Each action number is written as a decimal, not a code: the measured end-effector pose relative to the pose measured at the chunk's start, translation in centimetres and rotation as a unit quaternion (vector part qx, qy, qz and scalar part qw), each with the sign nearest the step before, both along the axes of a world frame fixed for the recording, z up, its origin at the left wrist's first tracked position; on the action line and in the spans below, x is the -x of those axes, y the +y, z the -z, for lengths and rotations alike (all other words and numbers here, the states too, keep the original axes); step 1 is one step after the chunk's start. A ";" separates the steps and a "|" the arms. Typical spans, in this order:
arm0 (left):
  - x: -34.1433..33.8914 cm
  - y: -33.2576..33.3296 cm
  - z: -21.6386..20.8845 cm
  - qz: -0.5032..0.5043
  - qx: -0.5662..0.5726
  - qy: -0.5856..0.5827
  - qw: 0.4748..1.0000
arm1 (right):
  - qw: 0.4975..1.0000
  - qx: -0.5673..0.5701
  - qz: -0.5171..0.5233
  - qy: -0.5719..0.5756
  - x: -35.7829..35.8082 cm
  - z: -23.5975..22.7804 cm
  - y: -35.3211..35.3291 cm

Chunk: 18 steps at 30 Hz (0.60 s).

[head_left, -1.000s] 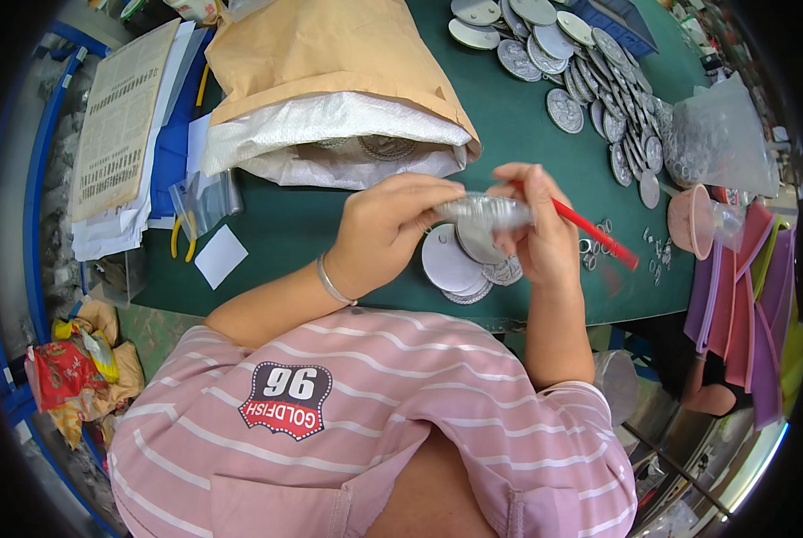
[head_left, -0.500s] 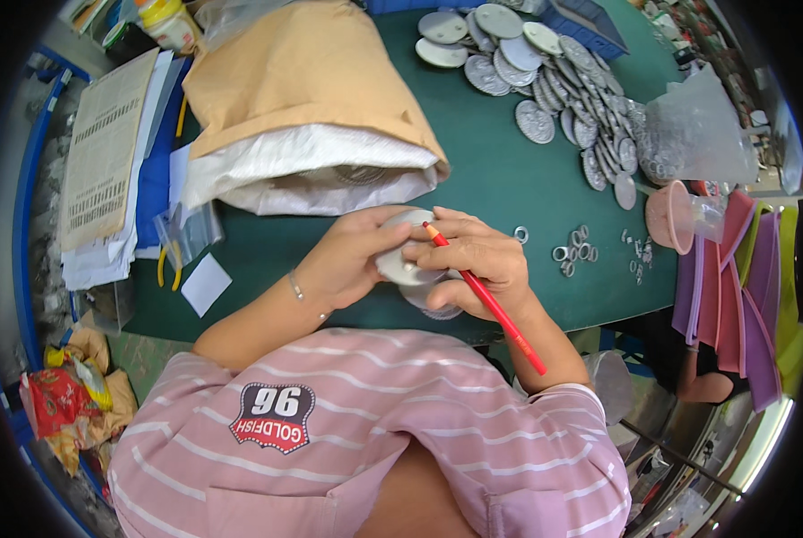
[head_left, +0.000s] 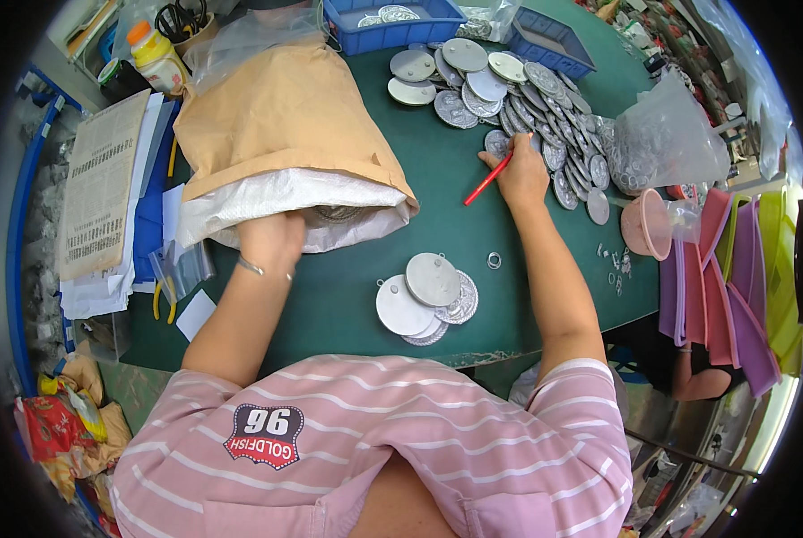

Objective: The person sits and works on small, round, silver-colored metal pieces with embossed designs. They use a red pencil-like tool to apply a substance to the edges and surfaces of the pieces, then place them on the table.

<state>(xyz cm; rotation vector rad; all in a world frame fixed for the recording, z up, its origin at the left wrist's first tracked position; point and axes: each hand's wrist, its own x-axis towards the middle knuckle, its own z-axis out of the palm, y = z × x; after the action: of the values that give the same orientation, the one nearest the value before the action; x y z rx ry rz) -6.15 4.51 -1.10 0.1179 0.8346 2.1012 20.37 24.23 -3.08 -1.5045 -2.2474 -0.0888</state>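
Observation:
My left hand (head_left: 274, 235) reaches into the mouth of a brown paper sack (head_left: 285, 117) with a white woven lining; its fingers are hidden inside. A round metal piece (head_left: 334, 213) shows in the opening beside it. At the near edge of the large heap of silver medallions (head_left: 545, 108), my right hand (head_left: 520, 172) is closed around a red pencil (head_left: 486, 182). Its fingertips are at the medallions, but I cannot tell whether they grip one. Between my forearms, a few medallions (head_left: 433, 280) lie overlapping on the green table (head_left: 356, 314), most with plain backs up.
Beyond the heap stand blue trays (head_left: 397, 34). To the right are a clear bag of rings (head_left: 666, 134), a pink cup (head_left: 645, 226) and small metal parts (head_left: 618, 262). A single ring (head_left: 494, 260) lies near my right forearm. Papers (head_left: 105, 188) and yellow-handled pliers (head_left: 162, 300) are at the left.
Both hands have left the medallions in front of my chest, which now lie on the table. My left hand went into the sack; my right hand moved out to the heap with the pencil.

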 end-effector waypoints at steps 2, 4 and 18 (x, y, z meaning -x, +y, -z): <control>-1.5 -0.9 -0.1 0.041 0.048 0.043 0.997 | 0.998 0.042 0.006 -0.039 0.0 -0.1 0.5; -2.5 -2.6 -0.3 0.147 0.070 0.064 0.984 | 0.996 -0.027 -0.056 -0.069 -0.6 0.0 0.7; -6.5 -2.6 -2.6 0.500 0.074 0.008 0.863 | 0.991 0.051 0.119 0.026 -1.7 -2.8 -0.4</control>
<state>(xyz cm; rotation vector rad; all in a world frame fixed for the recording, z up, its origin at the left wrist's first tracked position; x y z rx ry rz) 0.34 1.92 1.45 0.3951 0.7102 1.0500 22.04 23.80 -0.24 -1.8023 -2.0504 -0.0056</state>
